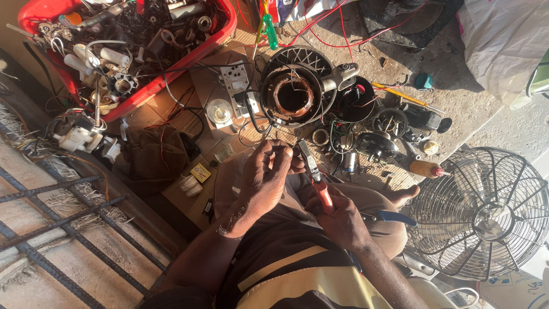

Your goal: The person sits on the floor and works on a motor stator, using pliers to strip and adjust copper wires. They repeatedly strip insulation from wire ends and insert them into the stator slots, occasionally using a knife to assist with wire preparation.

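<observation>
My left hand [267, 171] is raised over my lap with its fingers pinched together on a thin wire end that is too small to make out clearly. My right hand [340, 216] grips red-handled pliers [316, 176], whose dark jaws point up toward the left fingertips. Just beyond both hands, on the ground, lies a fan motor [293, 96] with copper windings inside a dark round housing. Blue-handled pliers [394, 216] rest by my right knee.
A red tray [220, 35] full of metal parts and wires sits at the upper left. Small motor parts, a screwdriver [400, 94] and red wires litter the ground ahead. A wire fan guard [486, 212] stands at the right. Iron bars [57, 229] run along the left.
</observation>
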### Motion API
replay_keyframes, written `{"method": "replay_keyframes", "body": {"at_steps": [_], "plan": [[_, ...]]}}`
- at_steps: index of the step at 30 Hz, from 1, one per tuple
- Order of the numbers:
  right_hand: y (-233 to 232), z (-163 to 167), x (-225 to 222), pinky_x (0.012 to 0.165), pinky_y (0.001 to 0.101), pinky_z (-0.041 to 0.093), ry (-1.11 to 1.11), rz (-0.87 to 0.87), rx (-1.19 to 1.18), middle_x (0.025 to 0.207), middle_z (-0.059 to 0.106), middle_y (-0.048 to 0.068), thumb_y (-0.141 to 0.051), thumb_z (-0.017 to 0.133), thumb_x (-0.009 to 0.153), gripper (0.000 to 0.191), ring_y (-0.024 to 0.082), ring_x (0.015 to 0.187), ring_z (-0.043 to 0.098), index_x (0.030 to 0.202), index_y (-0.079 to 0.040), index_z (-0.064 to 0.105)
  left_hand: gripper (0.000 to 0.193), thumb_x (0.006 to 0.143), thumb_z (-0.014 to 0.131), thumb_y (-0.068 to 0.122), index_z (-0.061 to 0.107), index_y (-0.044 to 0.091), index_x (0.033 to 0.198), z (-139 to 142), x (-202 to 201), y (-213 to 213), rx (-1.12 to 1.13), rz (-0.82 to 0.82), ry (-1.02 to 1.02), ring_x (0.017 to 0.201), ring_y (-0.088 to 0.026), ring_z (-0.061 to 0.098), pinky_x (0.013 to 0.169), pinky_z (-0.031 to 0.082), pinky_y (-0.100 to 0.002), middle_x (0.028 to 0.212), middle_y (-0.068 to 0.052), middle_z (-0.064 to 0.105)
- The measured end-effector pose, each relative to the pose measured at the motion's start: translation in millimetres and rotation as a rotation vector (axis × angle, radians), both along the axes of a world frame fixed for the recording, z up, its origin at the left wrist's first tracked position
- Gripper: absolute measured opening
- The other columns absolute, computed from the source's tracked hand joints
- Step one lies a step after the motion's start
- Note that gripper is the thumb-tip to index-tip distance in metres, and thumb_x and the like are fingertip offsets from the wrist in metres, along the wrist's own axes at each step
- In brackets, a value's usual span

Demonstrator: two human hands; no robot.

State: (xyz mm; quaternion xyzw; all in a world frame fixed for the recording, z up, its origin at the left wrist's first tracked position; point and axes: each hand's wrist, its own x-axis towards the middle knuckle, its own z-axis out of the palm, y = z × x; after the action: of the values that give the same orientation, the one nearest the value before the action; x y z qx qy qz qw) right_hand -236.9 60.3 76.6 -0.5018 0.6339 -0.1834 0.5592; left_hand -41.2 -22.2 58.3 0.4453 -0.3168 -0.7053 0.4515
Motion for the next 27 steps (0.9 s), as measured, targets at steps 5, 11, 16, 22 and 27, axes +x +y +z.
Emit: {"method": "replay_keyframes", "body": {"at_steps": [5,11,16,22,27], "plan": [[2.6,-6.7,2.0,0.088,0.0327,0.056,0.151,0.041,0.134,0.098,0.072,0.006,0.001,0.062,0.082,0.018,0.017,0.096,0.073,0.092,-0.007,0.073,0.018,0.105,0.055,0.010,0.049,-0.001,0.118,-8.8,-1.0,4.1,-0.011,0.043,0.031,0.089,-0.017,0.074,0.081,0.067,-0.035,0.099,-0.012,0.067],[0.4,-1.2,0.9,0.080,0.0307,0.054,0.058,0.013,0.079,0.090,0.071,0.002,0.001,0.064,0.080,0.020,0.013,0.087,0.069,0.093,-0.010,0.074,0.017,0.107,0.055,0.008,0.050,-0.003,0.118,-13.3,1.5,4.3,-0.028,0.048,0.067,0.094,-0.020,0.074,0.086,0.067,-0.037,0.102,-0.015,0.068],[-2.2,0.5,-0.9,0.076,0.0288,0.053,0.021,-0.007,0.277,0.082,0.070,0.002,-0.002,0.061,0.086,0.021,0.011,0.078,0.064,0.096,-0.012,0.077,0.016,0.102,0.054,0.008,0.050,-0.001,0.115,-2.0,6.3,1.1,0.177,0.024,-0.008,0.093,-0.024,0.078,0.059,0.052,-0.038,0.101,-0.016,0.068],[-1.8,-3.4,-1.8,0.081,0.0296,0.055,0.082,0.066,0.201,0.084,0.074,0.002,-0.008,0.065,0.086,0.015,0.011,0.084,0.070,0.094,-0.011,0.077,0.011,0.106,0.055,0.004,0.054,-0.005,0.113,-6.6,8.4,3.2,-0.072,0.022,0.083,0.099,-0.025,0.075,0.089,0.063,-0.044,0.105,-0.016,0.062],[-4.7,-4.1,1.9,0.083,0.0313,0.054,0.205,0.023,0.304,0.085,0.075,0.004,-0.020,0.067,0.092,0.015,0.012,0.084,0.071,0.102,-0.012,0.075,0.014,0.105,0.054,0.007,0.052,-0.005,0.113,-30.0,6.9,2.0,-0.011,0.047,0.116,0.098,-0.025,0.075,0.088,0.063,-0.043,0.104,-0.016,0.063]]}}
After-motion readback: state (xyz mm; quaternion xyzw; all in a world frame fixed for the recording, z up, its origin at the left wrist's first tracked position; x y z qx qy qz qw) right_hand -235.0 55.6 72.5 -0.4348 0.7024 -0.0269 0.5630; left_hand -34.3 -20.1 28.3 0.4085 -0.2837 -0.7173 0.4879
